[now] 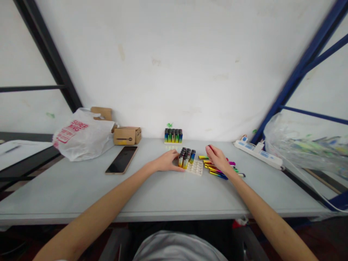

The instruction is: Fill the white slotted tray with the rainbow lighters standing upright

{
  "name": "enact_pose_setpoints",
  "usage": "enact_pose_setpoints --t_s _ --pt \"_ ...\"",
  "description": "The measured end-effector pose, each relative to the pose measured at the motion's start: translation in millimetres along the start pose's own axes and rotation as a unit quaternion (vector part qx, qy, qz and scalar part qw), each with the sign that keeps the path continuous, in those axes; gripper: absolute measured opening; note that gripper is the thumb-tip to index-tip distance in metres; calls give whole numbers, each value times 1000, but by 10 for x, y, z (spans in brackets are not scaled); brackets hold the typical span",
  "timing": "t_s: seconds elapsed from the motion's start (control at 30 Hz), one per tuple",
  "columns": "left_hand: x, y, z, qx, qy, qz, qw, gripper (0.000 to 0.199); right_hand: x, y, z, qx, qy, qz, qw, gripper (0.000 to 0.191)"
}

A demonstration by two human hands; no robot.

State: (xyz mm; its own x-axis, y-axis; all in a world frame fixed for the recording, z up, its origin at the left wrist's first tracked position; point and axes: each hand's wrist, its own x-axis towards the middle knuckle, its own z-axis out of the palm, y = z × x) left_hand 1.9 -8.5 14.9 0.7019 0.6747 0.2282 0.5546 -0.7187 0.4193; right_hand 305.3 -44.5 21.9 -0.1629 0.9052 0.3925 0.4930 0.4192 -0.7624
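Observation:
Near the middle of the table is a white tray [196,167] with round holes. Several shiny lighters [186,156] stand upright in its left part, while holes show at the right. My left hand [168,160] curls around the tray's left end, thumb in front and fingers behind. Off to the right, my right hand [217,158] is closed above a loose pile of lighters [217,174] lying flat in several colours. A dark lighter end [209,146] pokes out at its fingertips; the rest of that lighter is hidden.
A second group of upright lighters [173,135] stands by the wall. Leftward lie a phone [121,160], a cardboard box [127,136] and a white plastic bag [84,136]. At the right are a power strip [258,154] and a clear bag [307,145].

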Motion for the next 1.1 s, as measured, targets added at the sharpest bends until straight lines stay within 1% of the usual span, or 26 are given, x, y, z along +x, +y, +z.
enact_pose_setpoints --t_s 0.07,0.13,0.3,0.4,0.57,0.73,0.87,1.0,1.1 --pt "1 4 -4 3 -2 -2 1000 68 -9 -45 -14 -39 46 -6 998 60" --pt "2 7 -8 0 -1 -3 1000 68 -19 -76 -10 -64 61 -6 996 61" --pt "0 11 -11 -2 -4 -3 1000 69 -36 -77 57 -80 31 3 996 50" --pt "-3 11 -8 -2 0 -3 1000 68 -41 -87 87 -80 19 -13 997 45" --pt "-2 12 -7 -7 2 0 1000 68 -47 -144 110 -100 21 -36 994 47" --pt "5 17 -12 6 -5 -2 1000 67 -60 -145 131 -114 0 -41 993 45" --pt "5 13 -3 3 0 -1 1000 67 -70 -117 124 -101 1 -44 994 41" --pt "0 11 0 -3 2 1 1000 67 -79 -129 126 -94 8 -48 994 45" --pt "-4 15 -8 -8 0 1 1000 67 -89 -178 132 -81 -17 -45 996 46"
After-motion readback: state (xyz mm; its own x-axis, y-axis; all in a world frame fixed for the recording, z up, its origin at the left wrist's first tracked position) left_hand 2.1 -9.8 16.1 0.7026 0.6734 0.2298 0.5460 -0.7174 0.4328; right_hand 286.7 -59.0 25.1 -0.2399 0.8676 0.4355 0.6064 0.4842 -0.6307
